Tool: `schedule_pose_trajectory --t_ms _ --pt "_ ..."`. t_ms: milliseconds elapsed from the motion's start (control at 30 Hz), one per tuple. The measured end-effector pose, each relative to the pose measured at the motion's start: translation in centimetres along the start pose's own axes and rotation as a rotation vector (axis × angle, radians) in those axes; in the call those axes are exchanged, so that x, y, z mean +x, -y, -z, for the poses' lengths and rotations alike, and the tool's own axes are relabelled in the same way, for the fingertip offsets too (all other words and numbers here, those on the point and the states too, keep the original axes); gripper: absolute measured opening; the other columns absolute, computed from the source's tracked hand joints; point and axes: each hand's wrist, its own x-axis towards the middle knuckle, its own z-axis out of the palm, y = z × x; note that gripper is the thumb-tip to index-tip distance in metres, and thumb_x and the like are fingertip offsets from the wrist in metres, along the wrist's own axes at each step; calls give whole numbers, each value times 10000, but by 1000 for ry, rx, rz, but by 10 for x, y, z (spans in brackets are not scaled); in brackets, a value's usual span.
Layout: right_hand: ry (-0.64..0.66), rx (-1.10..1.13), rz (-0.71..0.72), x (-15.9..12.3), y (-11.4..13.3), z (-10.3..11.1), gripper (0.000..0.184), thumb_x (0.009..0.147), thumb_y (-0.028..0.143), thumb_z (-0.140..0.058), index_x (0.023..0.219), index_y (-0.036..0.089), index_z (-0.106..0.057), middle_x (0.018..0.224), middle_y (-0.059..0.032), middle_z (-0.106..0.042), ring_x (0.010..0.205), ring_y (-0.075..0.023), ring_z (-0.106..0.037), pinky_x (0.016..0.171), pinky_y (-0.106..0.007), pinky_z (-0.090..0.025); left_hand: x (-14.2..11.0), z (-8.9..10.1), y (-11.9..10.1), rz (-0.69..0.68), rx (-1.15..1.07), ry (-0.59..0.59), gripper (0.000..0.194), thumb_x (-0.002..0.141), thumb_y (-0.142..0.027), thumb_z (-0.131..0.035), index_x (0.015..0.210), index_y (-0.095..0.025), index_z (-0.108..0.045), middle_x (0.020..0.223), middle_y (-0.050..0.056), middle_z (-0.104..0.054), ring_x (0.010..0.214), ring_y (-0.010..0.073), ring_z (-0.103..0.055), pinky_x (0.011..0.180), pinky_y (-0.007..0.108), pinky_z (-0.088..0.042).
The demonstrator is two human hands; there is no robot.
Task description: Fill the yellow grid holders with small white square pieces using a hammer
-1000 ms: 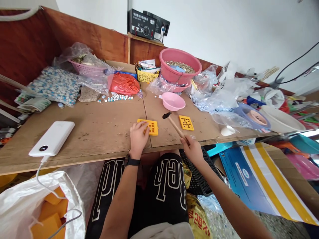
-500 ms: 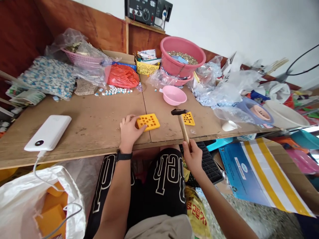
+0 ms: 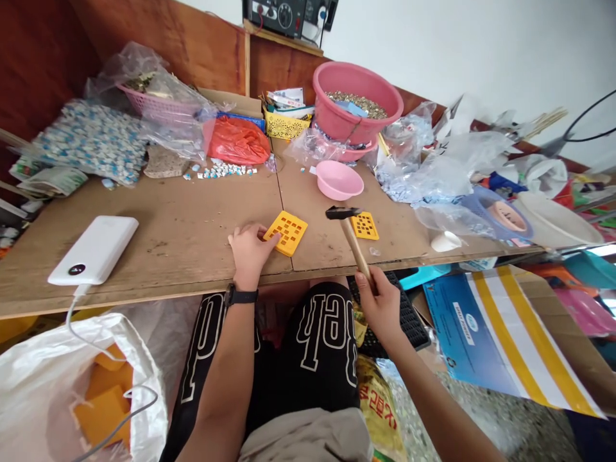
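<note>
My left hand (image 3: pixel 250 252) grips the lower left corner of a yellow plastic plate with square holes (image 3: pixel 290 226), its thumb on top, at the table's near edge. In my right hand (image 3: pixel 380 298) is a hammer (image 3: pixel 355 249), held by its wooden handle with the dark head raised to the right of that plate. Partly behind the hammer head lies a second yellow plate with square holes (image 3: pixel 366 226). Beyond them stands a small pink bowl (image 3: pixel 339 186). Several small white and blue pieces (image 3: pixel 226 170) are scattered farther back.
A white power bank (image 3: pixel 96 247) with a cable lies at the left. At the back are a red plastic bag (image 3: pixel 239 142) and a large pink tub (image 3: pixel 353 131) of small metallic parts. Plastic bags (image 3: pixel 447 160) and a white cup (image 3: pixel 445 241) sit at the right.
The yellow plate in my left hand has turned so that it sits at a steeper slant. The hammer stays raised in my right hand, its head slightly farther left.
</note>
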Motion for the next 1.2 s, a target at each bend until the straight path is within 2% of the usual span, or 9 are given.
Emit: schedule_pose_trajectory --t_ms 200,367,433,500,600,767,900,1067,1200 --pt "244 -94 -35 -20 -8 -27 414 1143 579 -528 1017 244 -736 733 -23 -694 637 -231 -633 649 -316 -424 -1 2 -3 13 8 12 257 940 -504 -846 1021 -269 -780 967 82 -845 1158 388 -716 1074 552 -430" --pt "193 -33 -35 -12 -11 -5 424 1147 589 -594 1148 219 -802 822 -30 -754 692 -216 -644 693 -314 -462 -4 4 -7 15 11 55 339 928 -546 -871 1114 -267 -816 854 55 -800 1052 374 -754 1108 565 -427" --pt "148 10 -21 -5 -2 6 422 1139 590 -625 1135 207 -801 795 -12 -722 675 -198 -613 672 -307 -450 -4 5 -5 0 14 16 308 984 -552 -812 1106 -270 -837 966 85 -829 1096 373 -748 1121 569 -439" --pt "79 36 -21 -1 8 9 434 1134 608 -638 1119 201 -787 742 12 -664 644 -186 -569 637 -300 -423 -3 5 -2 -89 9 -5 309 1046 -486 -729 1244 -286 -859 1280 130 -844 1285 394 -702 1148 581 -455" --pt "11 31 -27 -6 18 -2 435 1154 611 -593 1128 208 -754 717 25 -621 631 -186 -552 627 -294 -414 -2 3 4 -234 4 71 398 1096 -353 -611 1423 -351 -838 1680 72 -690 1556 404 -554 1223 641 -446" --pt "281 -82 -8 -21 15 -34 376 1158 533 -540 1084 239 -762 780 -19 -714 683 -225 -656 672 -308 -434 -2 -3 8 -193 52 79 327 1092 -402 -650 1320 -366 -882 1745 40 -635 1695 431 -429 1332 766 -346" --pt "237 -54 -40 -9 15 -25 388 1153 544 -580 1160 227 -804 822 -34 -760 717 -231 -683 691 -314 -449 -2 -2 8 -200 56 31 204 965 -439 -823 1122 -320 -875 1781 57 -586 1798 475 -224 1390 845 -200" --pt "116 57 -17 5 30 10 427 1148 580 -622 1174 194 -803 795 -7 -713 662 -187 -596 655 -296 -443 -1 -1 7 -250 -10 25 134 1034 -387 -740 1077 -313 -843 1657 46 -705 1696 394 -460 1436 754 -188" --pt "50 46 -27 -15 34 -1 399 1170 575 -588 1177 211 -749 772 6 -671 656 -187 -581 640 -287 -437 0 -4 8 -255 -30 77 307 1084 -285 -613 1241 -346 -870 1615 29 -747 1492 356 -651 1379 715 -292"
